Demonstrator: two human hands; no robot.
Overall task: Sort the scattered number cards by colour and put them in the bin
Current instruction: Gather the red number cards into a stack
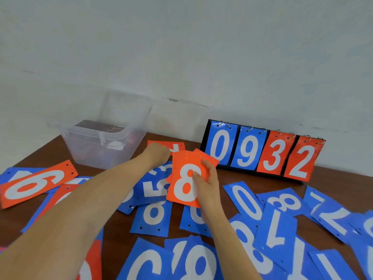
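A clear plastic bin (90, 156) stood at the far left corner of the tabletop (238, 176), close to the pale wall (181, 57). Through its cloudy side showed reddish and white patches low down and a dark flat shape near the far rim. All of it was too blurred to name.

The right hand (207, 186) held a stack of orange cards (184, 188) above the middle of the tabletop. An 8 faced up on top, with the thumb pressed on its face and the fingers wrapped round the stack's right edge.

The left hand (158, 153) reached across to an orange card (176, 147) lying by the far edge, just right of the bin. The hand lay knuckles up with its fingers curled down onto the card. Whether they pinched the card or only touched it could not be told.

An orange 6 card (36, 182) lay near the left edge, partly over blue ones. More orange showed under the left forearm toward the near left corner.

Blue cards (244, 201) were scattered over the middle, the right side and the near edge, overlapping one another. Among them were a 0, several 8s, a 7 and a 2.

A scoreboard stand (262, 152) stood along the far edge to the right. Four ring-hung cards on it read 0 and 9 in blue, then 3 and 2 in orange. The held stack was near its left end but apart from it.
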